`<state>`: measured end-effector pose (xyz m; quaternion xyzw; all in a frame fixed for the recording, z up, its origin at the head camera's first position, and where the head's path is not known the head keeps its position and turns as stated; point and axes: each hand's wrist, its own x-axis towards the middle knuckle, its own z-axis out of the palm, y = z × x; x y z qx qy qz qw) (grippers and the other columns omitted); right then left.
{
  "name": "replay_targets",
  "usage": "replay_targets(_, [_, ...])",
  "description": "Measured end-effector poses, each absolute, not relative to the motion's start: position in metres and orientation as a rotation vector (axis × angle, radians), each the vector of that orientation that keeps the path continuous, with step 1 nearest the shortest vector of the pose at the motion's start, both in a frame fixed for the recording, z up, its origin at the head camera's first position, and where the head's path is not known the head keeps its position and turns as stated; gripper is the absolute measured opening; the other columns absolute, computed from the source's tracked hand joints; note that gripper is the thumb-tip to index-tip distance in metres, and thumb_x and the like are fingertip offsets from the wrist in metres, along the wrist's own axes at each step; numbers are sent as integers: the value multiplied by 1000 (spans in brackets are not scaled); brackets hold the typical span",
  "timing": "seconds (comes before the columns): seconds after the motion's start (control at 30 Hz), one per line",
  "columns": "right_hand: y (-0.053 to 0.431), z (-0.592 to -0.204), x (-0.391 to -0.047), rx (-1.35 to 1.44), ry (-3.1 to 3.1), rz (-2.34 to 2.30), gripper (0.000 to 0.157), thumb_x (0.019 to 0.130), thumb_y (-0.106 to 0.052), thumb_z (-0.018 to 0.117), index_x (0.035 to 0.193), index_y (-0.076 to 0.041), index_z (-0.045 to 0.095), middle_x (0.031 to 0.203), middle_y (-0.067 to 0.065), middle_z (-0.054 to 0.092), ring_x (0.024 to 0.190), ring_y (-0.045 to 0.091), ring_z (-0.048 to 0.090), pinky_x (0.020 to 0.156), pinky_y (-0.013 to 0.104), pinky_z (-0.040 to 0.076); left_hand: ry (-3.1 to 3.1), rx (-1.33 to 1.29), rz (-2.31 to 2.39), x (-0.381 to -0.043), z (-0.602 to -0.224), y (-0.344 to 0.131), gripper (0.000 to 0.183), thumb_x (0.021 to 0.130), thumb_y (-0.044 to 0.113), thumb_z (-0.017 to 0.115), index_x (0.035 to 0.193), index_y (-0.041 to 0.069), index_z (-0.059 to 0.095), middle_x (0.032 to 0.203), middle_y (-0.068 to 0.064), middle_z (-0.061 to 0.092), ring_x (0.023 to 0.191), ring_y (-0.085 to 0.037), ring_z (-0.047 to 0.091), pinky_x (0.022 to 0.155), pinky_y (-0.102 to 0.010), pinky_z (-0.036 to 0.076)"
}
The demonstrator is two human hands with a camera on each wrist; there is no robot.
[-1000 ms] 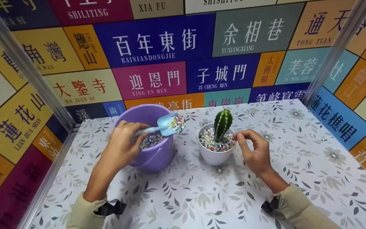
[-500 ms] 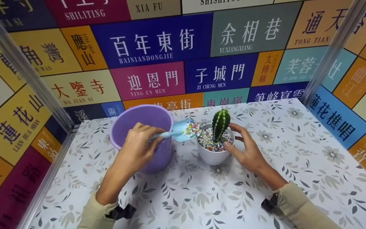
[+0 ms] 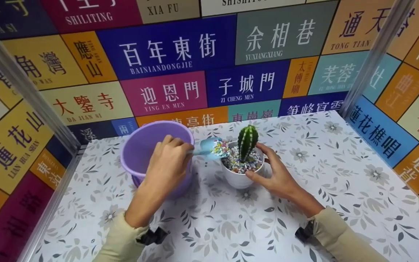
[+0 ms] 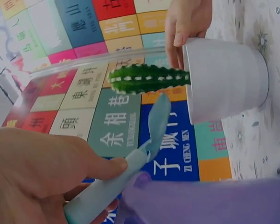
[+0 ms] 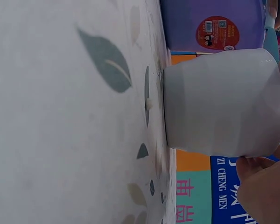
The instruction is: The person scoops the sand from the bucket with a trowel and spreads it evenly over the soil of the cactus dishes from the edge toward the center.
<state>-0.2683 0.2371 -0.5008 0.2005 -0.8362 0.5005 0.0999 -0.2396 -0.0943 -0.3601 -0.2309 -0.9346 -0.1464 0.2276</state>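
Note:
My left hand point(image 3: 169, 160) grips the handle of a light blue toy shovel point(image 4: 158, 123). Colourful pebbles point(image 3: 219, 148) lie on its blade, which is at the left rim of a white flowerpot point(image 3: 242, 180). An upright green cactus point(image 3: 247, 143) grows from the pot, with small coloured stones around its base. On the pot's right side, my right hand point(image 3: 273, 174) holds the rim, thumb at the front and fingers farther back. Below and beside my left hand stands a purple bucket point(image 3: 136, 145); that hand partly hides it.
A white tablecloth point(image 3: 227, 236) with a leaf and flower print covers the table. Stray pebbles are scattered on it. Colourful panels with lettering point(image 3: 173, 47) stand behind and at both sides, with clear corner strips. The bucket carries a round red label point(image 5: 218, 32).
My left hand has carried the loaded shovel rightward from over the bucket to the pot's rim. My right hand, earlier pinched beside the pot, has spread and taken hold of its rim.

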Motion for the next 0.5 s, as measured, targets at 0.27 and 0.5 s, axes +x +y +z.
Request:
replay_targets(0.27, [237, -501, -268, 593, -2463, 1493, 93, 95, -30, 83, 170, -18, 30, 175, 10, 35, 163, 36, 31, 127, 62, 35, -2518, -562, -122, -241, -361, -76, 11, 95, 2, 73, 97, 7, 83, 97, -13, 78, 98, -35, 63, 77, -48, 49])
replay_targets(0.5, [238, -500, -267, 583, -2466, 1509, 93, 95, -32, 84, 170, -18, 30, 175, 10, 35, 163, 36, 32, 127, 62, 34, -2467, -557, -40, -241, -364, -69, 14, 93, -2, 71, 98, 5, 83, 95, -14, 75, 97, -35, 62, 76, -47, 48])
